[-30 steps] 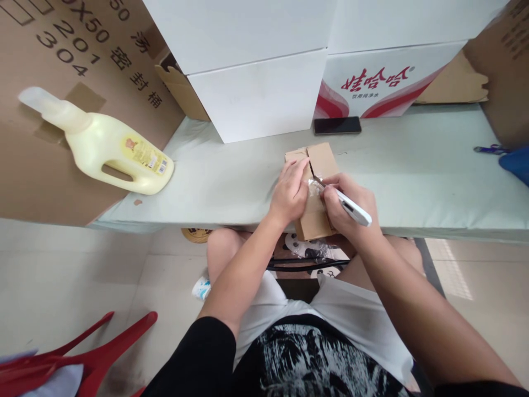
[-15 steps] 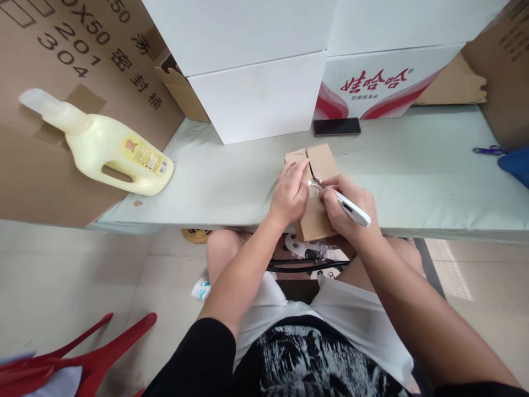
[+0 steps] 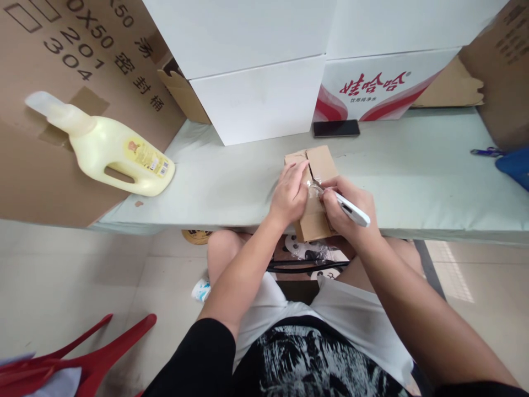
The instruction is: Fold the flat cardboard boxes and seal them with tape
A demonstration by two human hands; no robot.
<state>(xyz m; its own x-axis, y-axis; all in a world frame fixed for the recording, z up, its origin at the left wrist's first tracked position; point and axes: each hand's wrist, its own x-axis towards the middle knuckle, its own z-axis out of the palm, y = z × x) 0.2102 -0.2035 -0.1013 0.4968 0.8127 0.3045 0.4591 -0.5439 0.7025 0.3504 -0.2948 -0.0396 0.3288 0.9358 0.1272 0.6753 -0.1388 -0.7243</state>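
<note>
A small brown cardboard box (image 3: 322, 160) lies on the cloth-covered table, its near end reaching the front edge. Across its top runs a dark slit between the flaps, with clear wrinkled tape (image 3: 314, 186) at the middle. My left hand (image 3: 290, 190) holds the box from the left, fingers laid together over the top. In my right hand (image 3: 349, 207) is a white utility knife (image 3: 351, 210), gripped with its tip down at the tape and slit. My right fingers partly hide the tip and the box's right side.
Behind the box, a black phone (image 3: 336, 128) lies before stacked white cartons (image 3: 260, 102). A pale yellow jug-like bottle (image 3: 119, 157) stands at the left by a large brown carton (image 3: 25, 149). A blue item (image 3: 514, 168) sits at far right. A red stool (image 3: 99, 353) is at lower left.
The view has shifted very slightly. Both hands, the utility knife and the cardboard box hold nearly the same positions as before.
</note>
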